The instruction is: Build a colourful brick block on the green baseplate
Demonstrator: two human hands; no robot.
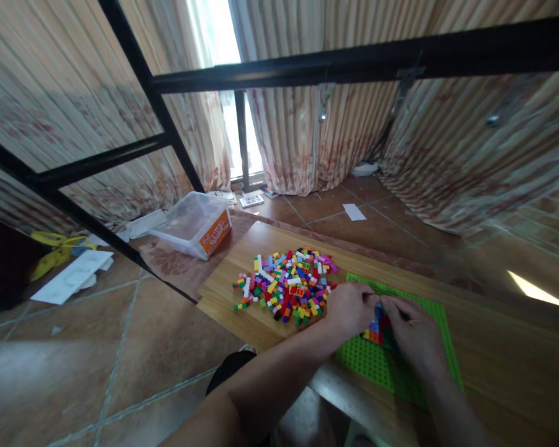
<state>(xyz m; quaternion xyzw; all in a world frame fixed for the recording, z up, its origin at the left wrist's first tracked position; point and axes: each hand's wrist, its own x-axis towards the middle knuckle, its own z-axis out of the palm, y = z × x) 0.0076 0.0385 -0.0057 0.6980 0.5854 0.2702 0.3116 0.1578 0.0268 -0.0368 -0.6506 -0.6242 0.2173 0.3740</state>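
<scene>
My left hand [351,307] and my right hand [412,329] meet over the green studded baseplate [377,366] on the wooden table. Between them is a small build of toy bricks [375,332] in blue, red, orange and yellow, partly covered by my fingers. The fingertips of both hands are pinched together at its far edge. What lies between the left fingertips is hidden, while the right hand curls around the build's right side. Close to the left hand spreads a heap of loose, many-coloured toy bricks [284,285].
The wooden table [233,307] extends to the right past the baseplate. A clear plastic bin [190,223] with an orange label stands on the floor beyond its left end. Black metal bars [307,71] cross in front of the curtains. Papers [354,212] lie on the tiles.
</scene>
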